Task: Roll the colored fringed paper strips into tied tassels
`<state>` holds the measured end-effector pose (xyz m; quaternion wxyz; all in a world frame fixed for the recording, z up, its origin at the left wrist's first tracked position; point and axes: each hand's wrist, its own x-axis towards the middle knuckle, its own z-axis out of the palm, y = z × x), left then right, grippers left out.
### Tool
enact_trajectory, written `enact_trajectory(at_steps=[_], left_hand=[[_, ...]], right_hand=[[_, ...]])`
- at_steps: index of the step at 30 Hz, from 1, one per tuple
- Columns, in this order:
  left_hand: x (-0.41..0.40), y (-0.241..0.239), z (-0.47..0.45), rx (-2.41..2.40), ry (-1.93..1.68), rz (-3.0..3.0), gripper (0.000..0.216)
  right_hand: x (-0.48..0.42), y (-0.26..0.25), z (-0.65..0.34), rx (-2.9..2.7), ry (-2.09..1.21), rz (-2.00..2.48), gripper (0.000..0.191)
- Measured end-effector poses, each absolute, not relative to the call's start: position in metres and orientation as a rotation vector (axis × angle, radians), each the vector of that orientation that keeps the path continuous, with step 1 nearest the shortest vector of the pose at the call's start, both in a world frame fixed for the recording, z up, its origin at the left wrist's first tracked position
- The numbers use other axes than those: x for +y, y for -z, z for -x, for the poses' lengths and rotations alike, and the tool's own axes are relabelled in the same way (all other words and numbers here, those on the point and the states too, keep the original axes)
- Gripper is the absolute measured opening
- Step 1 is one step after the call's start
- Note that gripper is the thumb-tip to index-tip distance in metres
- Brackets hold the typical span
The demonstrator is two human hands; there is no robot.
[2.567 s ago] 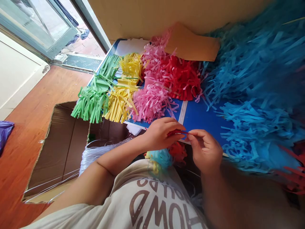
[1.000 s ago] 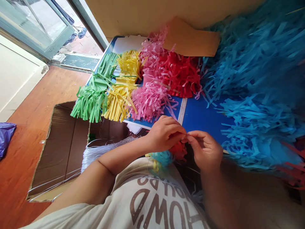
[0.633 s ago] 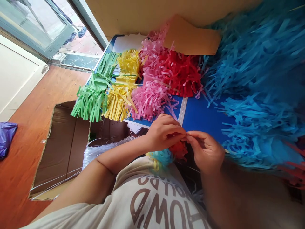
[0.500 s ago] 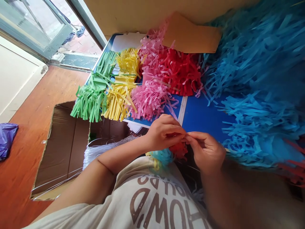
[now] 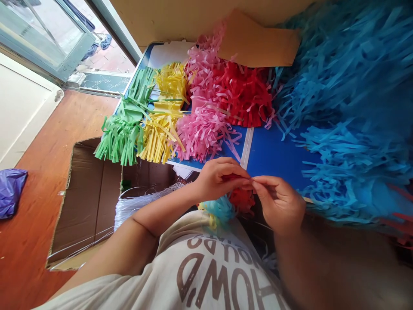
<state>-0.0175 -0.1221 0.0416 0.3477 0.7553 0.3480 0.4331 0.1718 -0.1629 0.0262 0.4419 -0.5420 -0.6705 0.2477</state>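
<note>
My left hand (image 5: 219, 178) and my right hand (image 5: 279, 202) meet fingertip to fingertip over the near edge of a blue table (image 5: 274, 157). Both are pinched shut on a small red paper fringe piece (image 5: 240, 197), most of it hidden under my left fingers. A bunch of blue, yellow and red fringe (image 5: 219, 211) hangs just below my hands against my shirt. On the table lie fringe bundles in green (image 5: 124, 125), yellow (image 5: 164, 116), pink (image 5: 203, 125) and red (image 5: 245, 92).
A large heap of blue fringe (image 5: 348, 107) fills the right side. A brown card (image 5: 261, 41) lies at the table's back. An open cardboard box (image 5: 87, 193) with white strings (image 5: 138, 204) stands on the wooden floor at left. A purple bag (image 5: 11, 191) lies far left.
My hands stay pinched together at the same spot; only the fingers shift slightly. The view has drifted a little, so the table and box sit slightly lower left.
</note>
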Motion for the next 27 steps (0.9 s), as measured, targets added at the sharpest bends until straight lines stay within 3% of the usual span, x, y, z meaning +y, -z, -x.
enact_trajectory(at_steps=[9, 18, 27], left_hand=[[-0.119, -0.039, 0.018, 0.901, -1.129, -2.071, 0.016], [-0.116, -0.044, 0.031, 0.893, -0.866, -2.222, 0.016], [-0.119, -0.045, 0.023, 0.886, -0.978, -2.179, 0.014]], right_hand=[[-0.159, -0.030, -0.176, -1.941, -0.211, 1.284, 0.007], [-0.158, -0.035, -0.188, -1.913, -0.460, 1.352, 0.013], [-0.161, -0.036, -0.184, -1.938, -0.351, 1.327, 0.015]])
